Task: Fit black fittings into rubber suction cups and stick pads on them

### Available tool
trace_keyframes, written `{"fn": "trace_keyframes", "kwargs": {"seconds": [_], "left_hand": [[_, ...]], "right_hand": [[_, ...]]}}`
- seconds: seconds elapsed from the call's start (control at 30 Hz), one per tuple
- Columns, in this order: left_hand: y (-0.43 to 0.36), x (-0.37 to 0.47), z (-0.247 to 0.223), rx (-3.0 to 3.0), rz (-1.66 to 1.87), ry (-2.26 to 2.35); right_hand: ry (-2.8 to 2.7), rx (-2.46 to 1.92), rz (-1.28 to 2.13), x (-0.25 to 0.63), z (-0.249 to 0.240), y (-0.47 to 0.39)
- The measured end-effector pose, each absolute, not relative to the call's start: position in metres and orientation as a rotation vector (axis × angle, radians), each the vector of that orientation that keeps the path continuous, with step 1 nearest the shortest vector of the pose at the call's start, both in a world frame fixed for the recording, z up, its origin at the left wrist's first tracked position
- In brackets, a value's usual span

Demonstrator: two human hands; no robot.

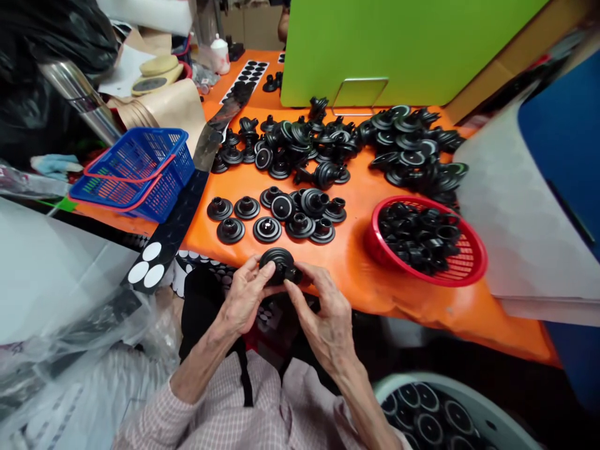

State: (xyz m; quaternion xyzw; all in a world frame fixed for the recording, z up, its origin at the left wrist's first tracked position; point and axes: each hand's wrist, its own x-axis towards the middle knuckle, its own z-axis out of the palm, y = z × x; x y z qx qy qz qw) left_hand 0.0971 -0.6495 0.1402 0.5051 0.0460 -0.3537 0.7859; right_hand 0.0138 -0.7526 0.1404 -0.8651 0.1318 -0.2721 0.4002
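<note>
Close to the front edge of the table, my left hand (244, 299) grips a round black stepped disc (276, 257), thumb laid over its face. My right hand (329, 312) pinches the stem end of the same piece between thumb and fingers. Whether a separate small black collar sits on that stem, I cannot tell. Just beyond my hands, several similar black discs with short hollow stems (230, 230) stand stem-up on the orange table. A red basket (475, 250) to the right holds many small black tubular pieces (419, 237).
Piles of black disc parts (300, 140) lie farther back on the orange tabletop (360, 181), below a green board (398, 50). A blue basket (164, 156) stands at left beside a black strip with white circles (152, 251). Bottom right, a pale tub (487, 400) contains more discs.
</note>
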Motion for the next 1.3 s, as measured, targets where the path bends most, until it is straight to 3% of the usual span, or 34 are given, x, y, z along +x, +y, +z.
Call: {"fn": "trace_keyframes", "kwargs": {"seconds": [0.37,0.7,0.97,1.3], "left_hand": [[-0.652,0.087,0.134,1.146,-0.768,-0.013],[-0.649,0.092,0.141,1.129,-0.821,-0.118],[-0.647,0.098,0.143,1.311,-0.664,-0.276],[-0.652,0.125,0.156,1.005,-0.747,-0.159]], "right_hand": [[0.351,-2.282,-0.700,0.009,0.121,-0.748],[0.582,-1.517,-0.253,0.012,0.132,-0.760],[0.573,-1.530,-0.358,0.030,0.127,-0.751],[0.444,-1.371,-0.405,0.056,0.141,-0.755]]}}
